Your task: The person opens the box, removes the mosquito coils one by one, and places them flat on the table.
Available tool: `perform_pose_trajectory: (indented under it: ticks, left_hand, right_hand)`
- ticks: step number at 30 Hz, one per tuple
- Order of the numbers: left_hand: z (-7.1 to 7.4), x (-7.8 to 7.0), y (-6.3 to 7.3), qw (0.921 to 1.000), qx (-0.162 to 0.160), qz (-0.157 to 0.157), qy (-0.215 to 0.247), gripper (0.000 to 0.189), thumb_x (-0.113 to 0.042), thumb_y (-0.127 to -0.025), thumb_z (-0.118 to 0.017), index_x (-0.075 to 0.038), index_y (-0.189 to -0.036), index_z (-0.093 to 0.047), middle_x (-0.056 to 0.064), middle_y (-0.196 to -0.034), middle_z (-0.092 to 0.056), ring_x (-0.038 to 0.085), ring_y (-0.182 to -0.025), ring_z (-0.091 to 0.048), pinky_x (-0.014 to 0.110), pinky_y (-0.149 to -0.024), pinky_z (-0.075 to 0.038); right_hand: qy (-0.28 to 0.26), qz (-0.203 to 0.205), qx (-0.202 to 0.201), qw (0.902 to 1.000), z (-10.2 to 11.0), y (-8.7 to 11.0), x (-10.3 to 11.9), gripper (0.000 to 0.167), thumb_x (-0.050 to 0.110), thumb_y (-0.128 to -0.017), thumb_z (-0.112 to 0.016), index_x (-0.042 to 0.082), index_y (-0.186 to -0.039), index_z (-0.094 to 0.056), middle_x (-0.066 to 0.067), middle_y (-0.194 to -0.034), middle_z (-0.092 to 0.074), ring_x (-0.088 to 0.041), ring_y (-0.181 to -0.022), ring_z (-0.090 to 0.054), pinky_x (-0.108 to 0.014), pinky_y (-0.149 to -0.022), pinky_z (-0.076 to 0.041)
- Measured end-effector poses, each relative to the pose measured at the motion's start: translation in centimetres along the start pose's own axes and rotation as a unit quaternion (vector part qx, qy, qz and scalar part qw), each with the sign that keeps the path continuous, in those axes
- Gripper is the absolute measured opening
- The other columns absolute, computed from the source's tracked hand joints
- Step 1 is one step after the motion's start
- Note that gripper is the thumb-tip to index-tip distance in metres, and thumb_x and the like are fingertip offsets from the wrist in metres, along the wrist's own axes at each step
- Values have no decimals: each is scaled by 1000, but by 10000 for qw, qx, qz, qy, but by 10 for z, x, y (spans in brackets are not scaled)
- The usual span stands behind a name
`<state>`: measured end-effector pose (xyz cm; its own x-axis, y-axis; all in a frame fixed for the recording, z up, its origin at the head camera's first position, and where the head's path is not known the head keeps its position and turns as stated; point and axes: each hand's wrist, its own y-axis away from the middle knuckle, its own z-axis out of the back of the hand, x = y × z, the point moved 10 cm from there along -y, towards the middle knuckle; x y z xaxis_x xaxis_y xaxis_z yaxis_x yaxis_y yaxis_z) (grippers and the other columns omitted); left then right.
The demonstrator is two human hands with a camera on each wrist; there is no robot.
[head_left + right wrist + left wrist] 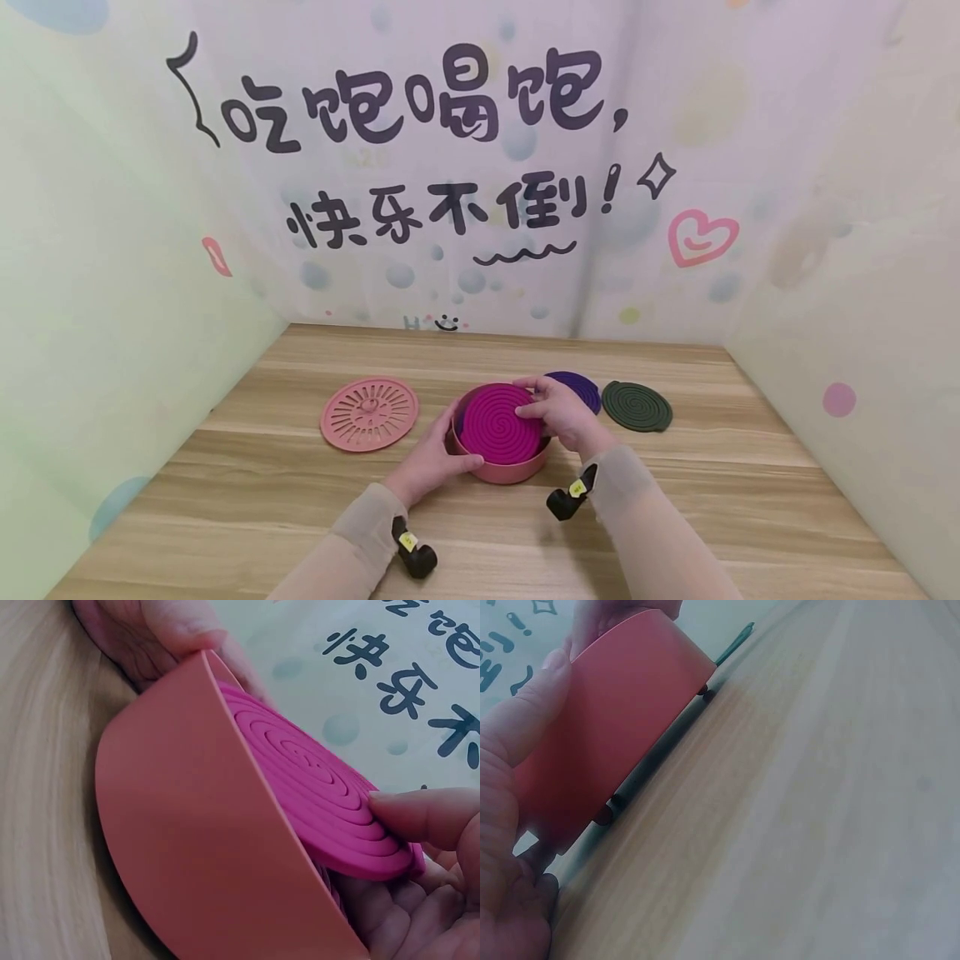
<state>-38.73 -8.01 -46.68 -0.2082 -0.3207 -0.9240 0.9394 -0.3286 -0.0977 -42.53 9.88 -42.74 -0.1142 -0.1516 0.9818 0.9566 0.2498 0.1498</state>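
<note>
In the head view, my left hand (431, 462) holds the left side of a round pink mosquito coil box (510, 473), its thumb at the front rim. My right hand (562, 414) pinches the right edge of a magenta mosquito coil (501, 425), thumb on top and fingers beneath. The coil lies tilted over the opening, its far edge inside the rim in the right wrist view, where the box wall (180, 802) hides its lower side. Something purple shows under it in the box. Small feet (604, 815) show below the box in the left wrist view.
Left of the box lies its pink slotted lid (369, 414) with a knob. Behind the right hand is a dark purple coil (579, 392), partly covered, with a dark green coil (637, 407) to its right. Fabric walls (480, 292) enclose the wooden table (247, 492).
</note>
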Motion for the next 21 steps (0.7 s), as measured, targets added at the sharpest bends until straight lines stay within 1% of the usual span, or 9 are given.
perform_pose_trajectory:
  ticks: [5,11,17,21]
  left_hand:
    - [0,1,-1,10000,11,-19,2,107,-35,-75,-83,-15,-155,-15,10,-156,-26,29,-142,-23,51,-115,-18]
    - [0,0,-1,10000,33,-80,16,107,-34,-75,-83,-13,-155,-15,10,-155,-26,28,-142,-23,51,-115,-18]
    - [0,-1,-1,10000,28,-64,-10,110,-36,-74,-83,-11,-155,-13,10,-156,-25,28,-143,-22,50,-115,-17]
    - [1,-1,0,10000,18,-27,-4,110,-37,-74,-83,-12,-155,-13,10,-156,-25,28,-143,-21,51,-115,-17]
  right_hand:
    - [-54,11,14,10000,0,-1,-1,43,-3,-87,-64,7,-129,-57,-12,-106,-66,-18,-76,-65,-33,-63,-57]
    - [-177,57,37,9998,3,-1,-3,43,-1,-88,-63,6,-130,-56,-12,-104,-65,-17,-74,-64,-31,-63,-56]
    - [-492,26,-43,9988,7,-1,-6,45,-1,-88,-63,6,-132,-53,-9,-102,-65,-16,-72,-64,-30,-63,-55]
    - [-733,63,-74,9973,11,-1,-6,48,-1,-88,-62,3,-134,-50,-8,-102,-66,-15,-74,-65,-30,-63,-56]
